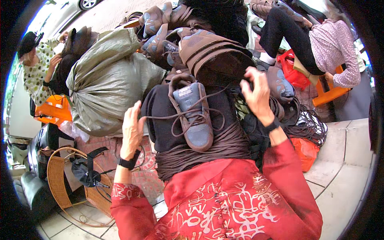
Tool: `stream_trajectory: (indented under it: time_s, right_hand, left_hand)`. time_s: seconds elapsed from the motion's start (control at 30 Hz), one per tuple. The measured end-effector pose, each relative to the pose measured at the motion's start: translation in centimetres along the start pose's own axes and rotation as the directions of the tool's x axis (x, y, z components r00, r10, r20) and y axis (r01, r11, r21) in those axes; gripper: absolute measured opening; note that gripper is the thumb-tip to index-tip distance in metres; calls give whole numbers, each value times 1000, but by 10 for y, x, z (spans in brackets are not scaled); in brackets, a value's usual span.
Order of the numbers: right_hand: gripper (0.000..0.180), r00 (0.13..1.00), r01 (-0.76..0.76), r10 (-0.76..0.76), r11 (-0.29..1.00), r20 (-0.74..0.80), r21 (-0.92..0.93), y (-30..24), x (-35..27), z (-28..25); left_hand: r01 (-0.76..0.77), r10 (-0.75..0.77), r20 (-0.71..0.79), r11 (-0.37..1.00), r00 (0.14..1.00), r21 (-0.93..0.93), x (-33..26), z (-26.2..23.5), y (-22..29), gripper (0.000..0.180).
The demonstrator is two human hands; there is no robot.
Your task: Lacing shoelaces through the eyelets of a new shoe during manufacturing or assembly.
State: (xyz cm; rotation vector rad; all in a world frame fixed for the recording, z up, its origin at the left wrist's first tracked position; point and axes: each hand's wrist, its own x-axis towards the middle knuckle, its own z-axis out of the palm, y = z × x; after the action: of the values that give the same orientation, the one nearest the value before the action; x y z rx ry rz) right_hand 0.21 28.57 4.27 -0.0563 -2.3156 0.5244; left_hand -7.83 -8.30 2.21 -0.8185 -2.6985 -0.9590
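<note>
A grey-blue and brown lace-up shoe (195,116) rests on my dark-clothed lap, toe toward me, with its brown laces in loose loops across the front. One lace stretches left from the shoe to my left hand (132,127), whose fingers close on it. Another strand runs up and right toward my right hand (258,94); its fingers are curled and slightly blurred, and the lace seems to end in them. Below the shoe, a thick bundle of brown shoelaces (204,150) lies across my lap.
Stacked brown shoe uppers (214,50) stand just ahead of my lap. A large grey-green sack (108,80) is at the left, near a wicker chair (60,180). Two people sit on either side, by orange stools (330,90). More laces (306,128) lie tangled at the right.
</note>
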Motion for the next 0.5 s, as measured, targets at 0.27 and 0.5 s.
stream_trajectory:
  time_s: [0.27, 0.5]
  right_hand:
    - [58, 743, -88, -417, 715, 524, 693, -62, -54, -25]
    - [36, 568, -786, 305, -73, 765, 613, -37, -17, -2]
  left_hand:
    - [-121, 151, 86, 951, 985, -284, 15, 52, 38, 35]
    - [395, -148, 371, 479, 917, -784, 23, 44, 32, 17]
